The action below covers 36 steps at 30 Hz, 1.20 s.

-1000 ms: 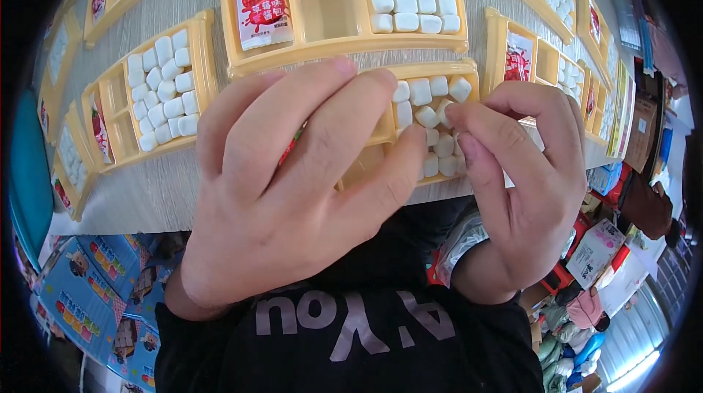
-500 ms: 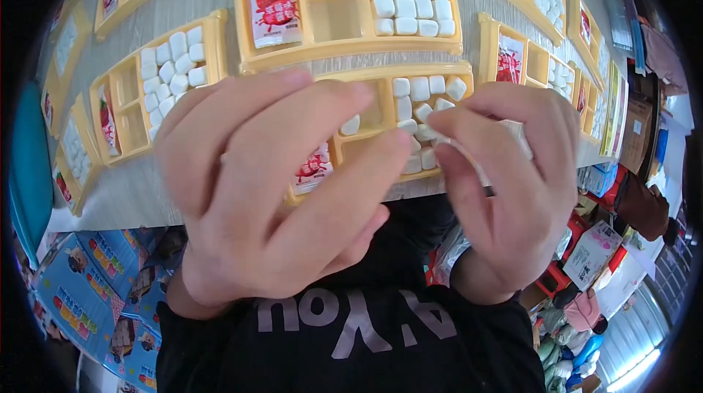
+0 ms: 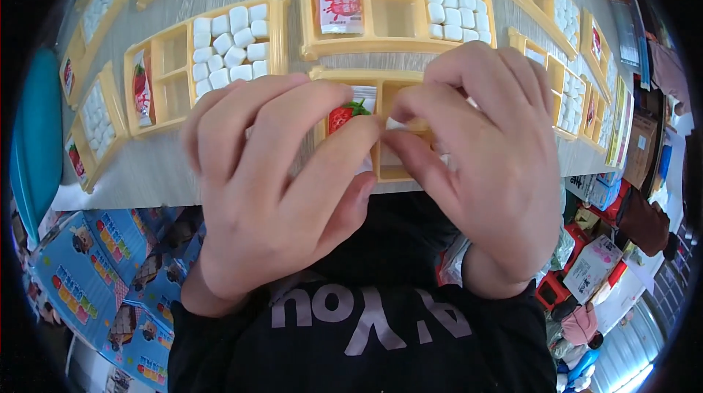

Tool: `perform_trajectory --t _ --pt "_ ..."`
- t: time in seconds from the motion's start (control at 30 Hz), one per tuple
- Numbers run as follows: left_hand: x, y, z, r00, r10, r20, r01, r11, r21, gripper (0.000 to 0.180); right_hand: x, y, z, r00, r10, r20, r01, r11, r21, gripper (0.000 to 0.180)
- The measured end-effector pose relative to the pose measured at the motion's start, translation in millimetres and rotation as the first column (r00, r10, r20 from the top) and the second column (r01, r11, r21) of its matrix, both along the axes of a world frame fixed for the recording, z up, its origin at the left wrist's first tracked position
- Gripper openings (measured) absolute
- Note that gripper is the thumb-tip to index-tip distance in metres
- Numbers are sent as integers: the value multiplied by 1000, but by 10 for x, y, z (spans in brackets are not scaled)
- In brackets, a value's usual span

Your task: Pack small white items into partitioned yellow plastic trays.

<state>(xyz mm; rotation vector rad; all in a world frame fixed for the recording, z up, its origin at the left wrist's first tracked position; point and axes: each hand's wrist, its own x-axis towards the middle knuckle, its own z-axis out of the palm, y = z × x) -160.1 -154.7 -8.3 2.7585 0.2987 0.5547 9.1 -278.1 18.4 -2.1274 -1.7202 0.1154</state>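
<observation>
One small marshmallow (image 3: 395, 124) seems to sit between the tips of your right hand (image 3: 491, 151), just over the middle of the near tray (image 3: 373, 77). Your right thumb and finger are almost together, in a light pinch, maybe because it is little and soft. Your left hand (image 3: 256, 173) is loose, with bent fingers and the thumb well apart; I see nothing in it. It hangs over the left end of the tray, beside the strawberry packet (image 3: 346, 113), and I cannot tell if it touches the packet.

The near tray is close to you and in the middle, likely so both hands can reach it. Its low walls make little boxes, which should stop things from mixing. Your right hand hides most of its right end.

On the far side is another tray (image 3: 395, 47), with a shiny packet on the left, two bare boxes in the middle and white marshmallows (image 3: 455, 5) on the right. The left tray (image 3: 278, 34) is filled the same way. The trays look like smooth, yellow plastic. The marshmallows are stubby and round-edged. The grey table (image 3: 168, 181) has lines like wood. Blue boxes (image 3: 73, 298) with pictures sit off to the near left.
</observation>
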Motion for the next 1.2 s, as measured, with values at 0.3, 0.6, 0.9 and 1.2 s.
perform_trajectory --t 0.3,0.6,0.9,1.2 --pt "222 -69 41 994 -88 -65 87 996 -8 33 391 -459 121 980 -194 -44 195 981 4 17" --pt "423 -196 55 971 -159 -179 154 987 -41 37 415 -446 -49 991 -93 -99 95 995 10 23" --pt "391 -178 -87 981 -193 -34 192 981 -8 34 426 -418 -75 993 -50 -108 55 997 46 18" --pt "463 -160 -19 977 -209 -33 206 976 -74 45 393 -469 -12 993 -100 -58 100 995 6 22"
